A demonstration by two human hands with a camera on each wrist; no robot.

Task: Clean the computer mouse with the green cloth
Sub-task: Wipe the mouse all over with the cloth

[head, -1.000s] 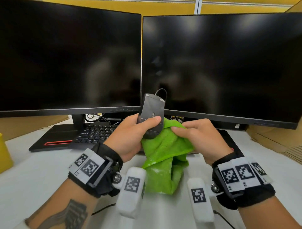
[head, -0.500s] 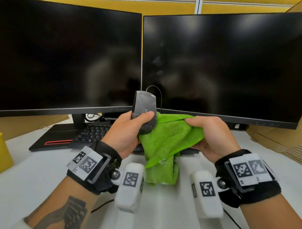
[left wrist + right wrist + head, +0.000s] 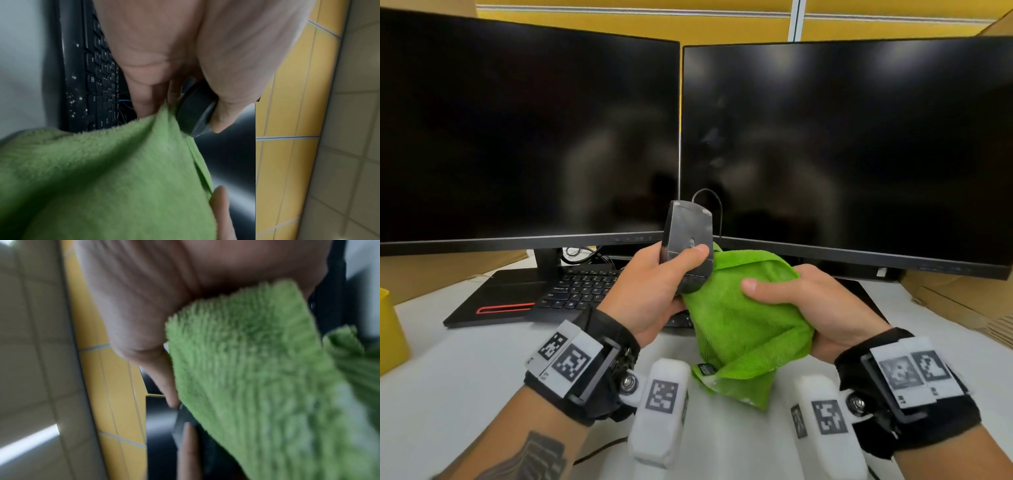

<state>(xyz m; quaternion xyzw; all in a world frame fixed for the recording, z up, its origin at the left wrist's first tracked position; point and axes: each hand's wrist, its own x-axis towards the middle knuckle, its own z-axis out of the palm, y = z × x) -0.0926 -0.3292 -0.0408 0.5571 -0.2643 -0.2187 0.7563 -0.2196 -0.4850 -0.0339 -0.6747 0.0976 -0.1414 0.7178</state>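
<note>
Computer mouse held upright above the bench, underside toward the head camera, nose up, cable looping off its top. Gripped by left hand: thumb across the lower underside, fingers wrapped behind. Seen in left wrist view as a dark rounded end pinched between thumb and fingers.

Green cloth bunched in right hand, thumb pressed across its front, fingers curled round its far side. Upper left edge of cloth touching the lower right side of the mouse. Loose corner with a small dark tag hanging down near the bench, between the wrists; could not tell whether touching. Right wrist view blurred: cloth filling most of it, dark mouse edge just beside its lower rim.

Left monitor and right monitor dark, side by side, bezels meeting right behind the mouse; top of mouse overlapping their lower edges. Black keyboard under the left monitor, just beyond the left hand, partly hidden by it. Yellow container at far left edge of the bench, well apart. Cardboard at right, under the right monitor's corner. Bare white bench showing to the left of the left wrist and between the forearms.
</note>
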